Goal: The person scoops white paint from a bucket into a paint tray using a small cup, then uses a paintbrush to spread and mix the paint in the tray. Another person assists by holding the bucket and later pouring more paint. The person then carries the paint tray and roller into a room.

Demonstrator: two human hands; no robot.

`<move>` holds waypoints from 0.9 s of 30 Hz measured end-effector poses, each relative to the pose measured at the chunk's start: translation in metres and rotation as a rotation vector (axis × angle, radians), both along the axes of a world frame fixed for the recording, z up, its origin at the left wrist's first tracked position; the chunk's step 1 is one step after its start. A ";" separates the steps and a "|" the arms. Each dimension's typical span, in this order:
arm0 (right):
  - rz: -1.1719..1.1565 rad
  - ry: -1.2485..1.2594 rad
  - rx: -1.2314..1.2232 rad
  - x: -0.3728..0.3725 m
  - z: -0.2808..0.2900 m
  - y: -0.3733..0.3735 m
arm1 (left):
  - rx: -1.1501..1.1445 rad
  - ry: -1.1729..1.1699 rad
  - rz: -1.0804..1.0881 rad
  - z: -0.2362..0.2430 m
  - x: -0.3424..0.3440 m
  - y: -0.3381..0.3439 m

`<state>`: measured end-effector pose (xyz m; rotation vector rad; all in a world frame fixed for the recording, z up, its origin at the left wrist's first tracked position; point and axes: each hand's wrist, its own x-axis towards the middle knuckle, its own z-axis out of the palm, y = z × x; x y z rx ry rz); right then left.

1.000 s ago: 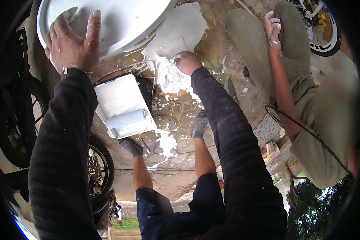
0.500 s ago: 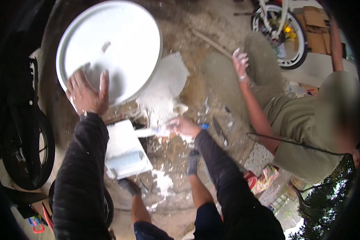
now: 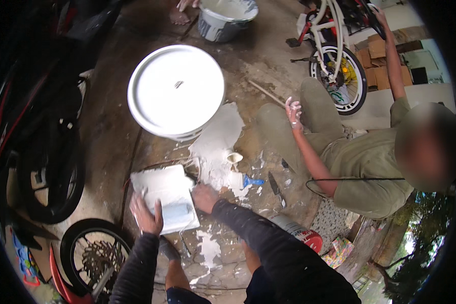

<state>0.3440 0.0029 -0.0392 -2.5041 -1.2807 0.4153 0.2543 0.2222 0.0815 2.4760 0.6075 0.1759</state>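
Two bare hands were at the white paint tray (image 3: 159,183), which lay on the floor (image 3: 106,195) just ahead of the person's feet. The left hand (image 3: 146,215) was at its near left side, spread, with the thumb standing apart from the fingers. The right hand (image 3: 205,197) was at its right edge, fingers bent; blur hid their tips, and whether they pinched anything could not be told. A pale blue roller (image 3: 176,213) lay across the near end of the tray, between the hands.

Beyond the tray, to the far side, was a large round white lid (image 3: 176,88), and white paint (image 3: 220,131) was spilled over the floor from beside it toward the right hand. Right of the spill lay a brush with a blue handle (image 3: 252,181), then a knife-like blade (image 3: 276,188). A red-and-white container (image 3: 306,238) was partly behind the right sleeve. Farther off stood a pail (image 3: 215,29) with white stuff inside. On the right sat another person (image 3: 362,162), one paint-smeared hand (image 3: 294,114) raised, near a bicycle wheel (image 3: 338,77).
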 end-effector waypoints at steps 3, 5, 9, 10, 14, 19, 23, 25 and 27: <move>0.051 0.046 -0.267 0.010 0.011 -0.013 | -0.223 0.253 0.135 -0.008 -0.135 0.002; -0.051 0.116 -0.301 0.017 -0.008 -0.075 | -0.317 0.397 0.149 0.006 -0.207 -0.023; -0.435 0.320 -0.020 0.015 0.071 -0.064 | -0.356 0.496 0.307 0.048 -0.317 -0.028; -0.493 0.350 0.045 0.015 0.068 -0.076 | -0.414 0.487 0.340 0.056 -0.324 -0.034; -0.856 0.724 0.142 -0.013 0.101 -0.078 | -0.445 0.568 0.439 0.091 -0.344 -0.048; -1.165 1.131 0.276 -0.069 0.121 -0.091 | -0.354 0.584 0.354 0.103 -0.338 -0.069; -1.101 1.243 0.546 -0.120 0.094 -0.117 | -0.398 0.394 0.328 0.102 -0.316 -0.066; -0.991 1.173 0.242 -0.131 0.142 -0.082 | -0.339 0.388 0.306 0.119 -0.338 -0.044; -0.883 1.060 0.149 -0.121 0.198 -0.071 | -0.428 0.465 0.351 0.155 -0.329 -0.027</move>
